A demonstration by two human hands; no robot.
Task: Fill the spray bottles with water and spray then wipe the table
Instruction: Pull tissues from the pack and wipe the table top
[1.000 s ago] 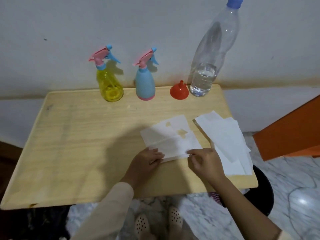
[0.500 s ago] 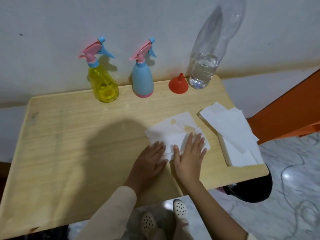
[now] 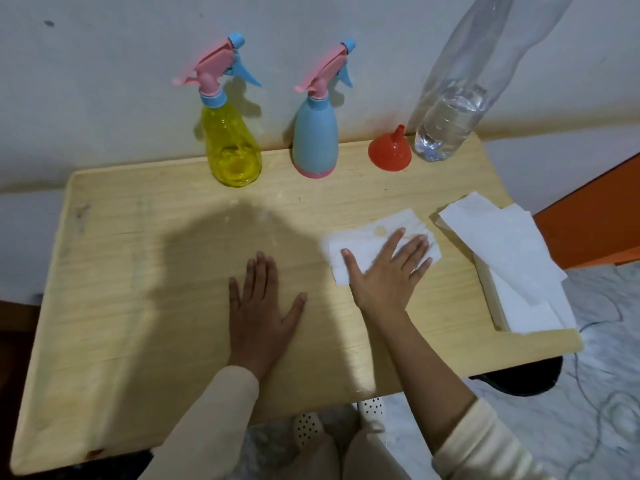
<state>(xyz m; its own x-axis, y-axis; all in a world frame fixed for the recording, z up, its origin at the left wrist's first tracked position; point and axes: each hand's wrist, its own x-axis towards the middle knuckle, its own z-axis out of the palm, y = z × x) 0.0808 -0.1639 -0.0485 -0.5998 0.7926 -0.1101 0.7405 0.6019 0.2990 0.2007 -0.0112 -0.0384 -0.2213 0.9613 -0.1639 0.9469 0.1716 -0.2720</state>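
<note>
Tissue (image 3: 367, 245) lies flat under right hand (image 3: 386, 271), fingers spread, pressing; left hand (image 3: 261, 310), flat and spread on bare table (image 3: 138, 271), lies left of tissue.

Single head view, close above table (image 3: 138, 306), facing forward-down toward wall; hands in foreground.

Table (image 3: 138, 271): pale wood grain, matt, scuffed. Yellow spray bottle (image 3: 232, 150): translucent glossy plastic. Blue spray bottle (image 3: 314, 140): opaque plastic, duller sheen. Funnel (image 3: 390, 152): smooth red plastic. Water bottle (image 3: 450, 112): clear plastic. Wiping sheet (image 3: 363, 244): white paper, stained. Floor (image 3: 606, 393): veined stone, glossy.
</note>
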